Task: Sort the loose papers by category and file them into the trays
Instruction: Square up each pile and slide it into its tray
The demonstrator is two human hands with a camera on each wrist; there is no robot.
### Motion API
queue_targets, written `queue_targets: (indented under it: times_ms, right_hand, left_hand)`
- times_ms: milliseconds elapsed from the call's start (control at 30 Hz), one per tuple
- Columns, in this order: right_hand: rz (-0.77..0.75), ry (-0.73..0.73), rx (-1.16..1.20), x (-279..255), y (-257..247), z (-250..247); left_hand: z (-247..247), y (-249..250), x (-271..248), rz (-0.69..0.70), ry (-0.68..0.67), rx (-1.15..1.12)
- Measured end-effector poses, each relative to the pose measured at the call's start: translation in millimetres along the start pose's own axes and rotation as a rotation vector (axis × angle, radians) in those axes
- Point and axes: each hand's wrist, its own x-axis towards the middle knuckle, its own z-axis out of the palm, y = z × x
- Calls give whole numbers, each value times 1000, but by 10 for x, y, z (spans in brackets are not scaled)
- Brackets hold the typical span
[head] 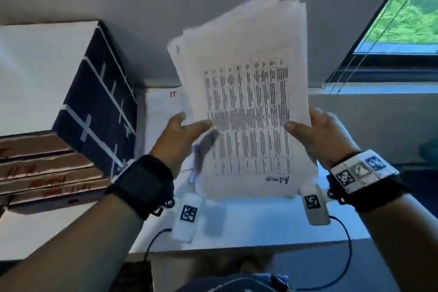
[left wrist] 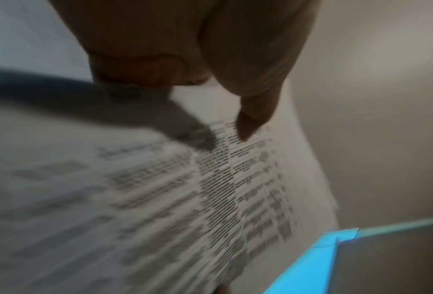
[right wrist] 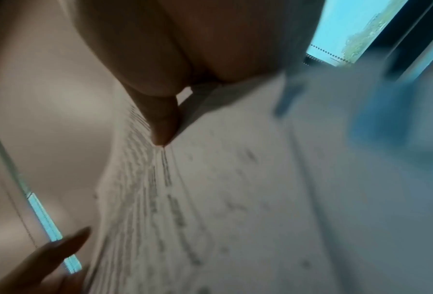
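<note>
A stack of white papers (head: 244,92) is held upright in the air above the desk, its top sheet printed with a dense table and a handwritten word at the bottom. My left hand (head: 184,130) pinches the stack's left edge, thumb on the front. My right hand (head: 315,130) grips the right edge the same way. The printed sheet (left wrist: 210,189) fills the left wrist view under my thumb; the papers (right wrist: 210,199) show blurred in the right wrist view. Stacked brown trays (head: 47,173) with red handwritten labels stand at the left.
A dark blue box (head: 99,99) with white tape lines sits on the trays, tilted. A white sheet marked "IT" (head: 166,111) stands behind the held stack. A window (head: 407,7) with blind cords is at the right. The white desk (head: 260,225) lies below.
</note>
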Motion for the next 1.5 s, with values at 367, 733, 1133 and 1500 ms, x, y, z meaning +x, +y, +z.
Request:
queue_targets:
  times_ms: [367,733,1133,1500]
  right_hand:
    - [34,225,203,-183,-20,624]
    - [-133,86,540,-418,35,706]
    - [-238,292,402,-405,-456,780]
    - [68,200,273,-477,141,1035]
  left_hand:
    - [-58,288,-330,641,172,121]
    - [-249,-18,-422,496,99,-78]
    - [-256,207,-456,569,280,-56]
    - [-408,-167,-437,339,169,-85]
